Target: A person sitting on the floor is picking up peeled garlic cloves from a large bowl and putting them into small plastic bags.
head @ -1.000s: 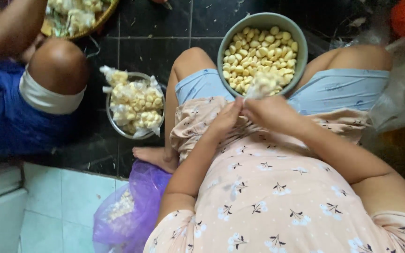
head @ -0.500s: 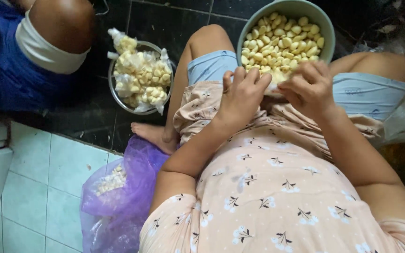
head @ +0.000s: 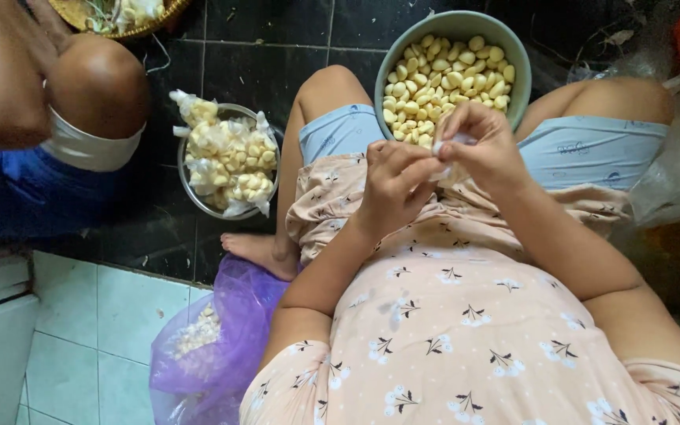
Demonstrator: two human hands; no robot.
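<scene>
Both hands have drawn together over my lap since a moment ago: my left hand (head: pixel 391 185) and right hand (head: pixel 485 149) pinch a small clear packet (head: pixel 444 169) near the green bowl (head: pixel 513 90) of peeled garlic cloves (head: pixel 446 79) on the floor. I judge closing it calls for a tight twist.
</scene>
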